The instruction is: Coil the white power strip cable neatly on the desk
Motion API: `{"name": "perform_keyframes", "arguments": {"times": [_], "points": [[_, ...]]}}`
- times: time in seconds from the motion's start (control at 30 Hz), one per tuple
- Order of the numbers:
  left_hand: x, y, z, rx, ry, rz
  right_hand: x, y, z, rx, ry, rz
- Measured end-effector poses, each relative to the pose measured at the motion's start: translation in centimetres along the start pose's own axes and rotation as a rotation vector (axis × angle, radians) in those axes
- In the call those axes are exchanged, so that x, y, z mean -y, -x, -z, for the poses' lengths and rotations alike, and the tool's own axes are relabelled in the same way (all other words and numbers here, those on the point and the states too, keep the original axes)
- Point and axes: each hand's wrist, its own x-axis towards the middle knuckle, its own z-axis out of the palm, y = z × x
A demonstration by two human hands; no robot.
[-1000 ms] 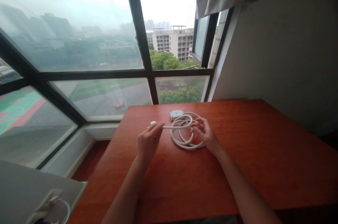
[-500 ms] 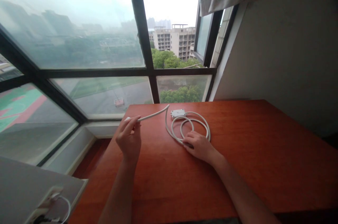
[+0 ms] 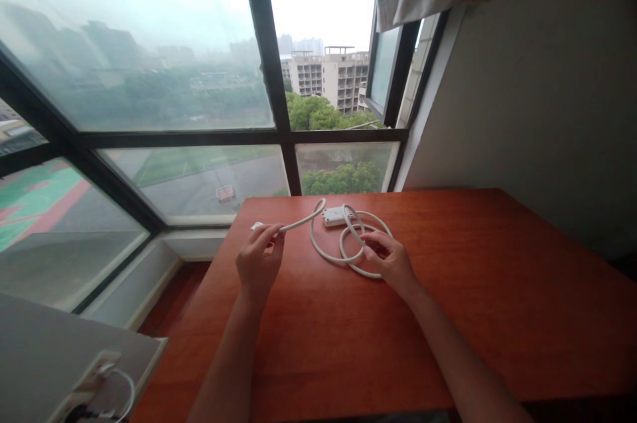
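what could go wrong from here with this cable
The white cable might tangle or kink, since its loops overlap while the left hand grips it near one end and the right hand pinches a loop. A hard tug could also shift the white box, which appears joined to the cable and lies near the far edge of the table.

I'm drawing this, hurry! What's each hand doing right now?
Left hand: closed, pinching the white cord near one end.
Right hand: closed, pinching the same cord farther along.
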Motion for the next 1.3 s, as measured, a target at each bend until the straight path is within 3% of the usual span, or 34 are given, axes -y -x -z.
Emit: {"name": "perform_keyframes", "arguments": {"times": [0.13,0.27,0.33,0.4,0.6,0.8,0.87,0.97,1.1,1.2,1.3], "points": [[0.0,0.1,-0.1,0.003,0.023,-0.015,-0.1,0.0,0.3,0.016,-0.021,-0.003],[0.0,-0.2,0.3,-0.094,0.035,-0.003,0.4,0.2,0.2,0.204,0.047,0.056],[0.0,-0.2,0.3,-0.085,0.01,-0.012,0.6,0.3,-0.1,0.254,0.056,0.082],[0.0,0.0,0.1,-0.019,-0.042,-0.033,0.6,0.4,-0.3,0.237,0.047,0.07],[0.2,0.7,-0.9,0.193,-0.191,-0.096,0.7,0.1,0.3,0.003,-0.064,-0.046],[-0.4,1.1,-1.3,0.379,-0.193,-0.19,0.7,0.1,0.0,0.013,-0.083,-0.03],[-0.3,1.0,-1.2,0.337,-0.166,-0.095,0.6,0.1,0.0,-0.005,-0.093,-0.028],[0.6,0.6,-0.9,0.179,-0.11,0.131,0.7,0.1,0.2,-0.011,-0.078,-0.014],[1.4,0.1,-0.5,0.079,0.072,0.308,0.8,0.4,0.1,0.184,0.047,0.076],[0.8,0.0,-0.5,0.021,0.244,0.374,0.5,0.8,-0.4,0.328,0.16,0.162],[-0.2,0.1,-0.4,-0.03,0.395,0.422,0.2,1.2,-0.9,0.375,0.314,0.194]]}}
